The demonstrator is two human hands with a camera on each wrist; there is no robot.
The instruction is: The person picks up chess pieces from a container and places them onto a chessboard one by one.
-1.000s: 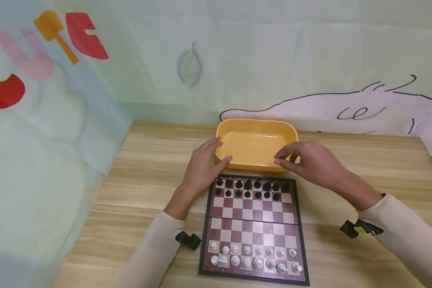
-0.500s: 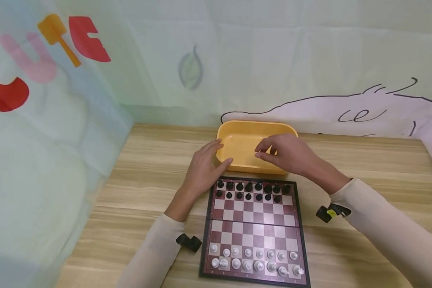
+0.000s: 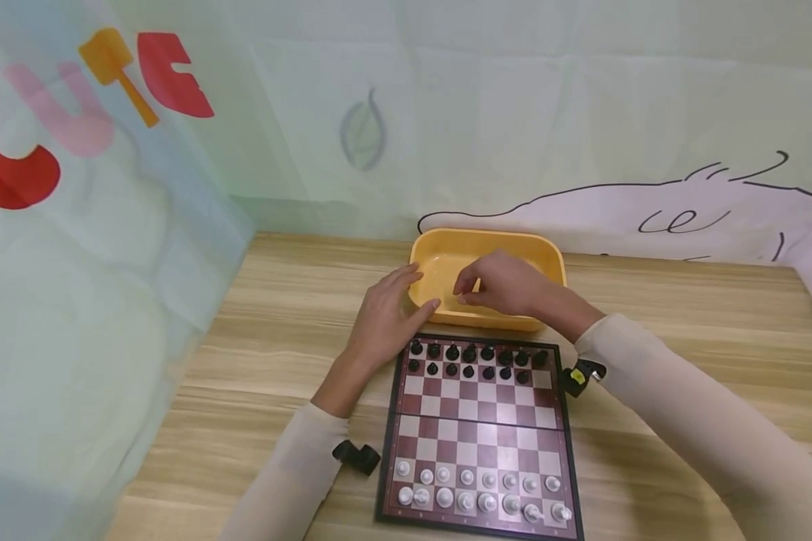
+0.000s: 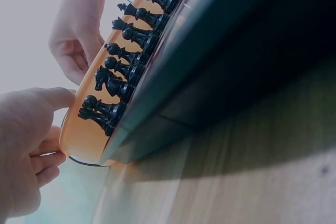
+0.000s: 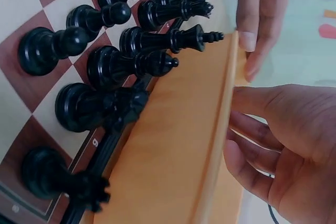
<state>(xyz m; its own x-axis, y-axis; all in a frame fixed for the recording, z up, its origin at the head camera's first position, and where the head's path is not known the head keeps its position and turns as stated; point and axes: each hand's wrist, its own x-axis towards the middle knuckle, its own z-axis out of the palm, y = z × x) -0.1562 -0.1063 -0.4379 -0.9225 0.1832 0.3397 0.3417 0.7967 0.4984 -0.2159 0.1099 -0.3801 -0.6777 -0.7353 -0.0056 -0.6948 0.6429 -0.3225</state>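
Note:
A yellow plastic basin point(image 3: 487, 321) stands behind the chessboard point(image 3: 477, 409). My left hand point(image 3: 383, 319) holds the basin's near left corner, thumb at the front rim and fingers along the left side. Inside the basin is my right hand point(image 3: 504, 285), its fingers bent and thumb close to the index finger. The basin wall hides those fingertips in the right wrist view, so anything between them cannot be made out. Black chess pieces point(image 5: 157, 40) stand in two rows on the board's far side; the second row's rightmost square is bare. White chess pieces point(image 3: 465, 500) fill two rows at the near side.
Wood-grain table point(image 3: 277, 300) surface spreads on both sides of the board. A printed cloth point(image 3: 487, 135) hangs directly behind the basin and along the left. The standing black pieces lie close in front of the basin.
My right hand has moved left, from over the basin's right end to the inside near its middle. The left hand stays on the corner. The camera view has shifted slightly.

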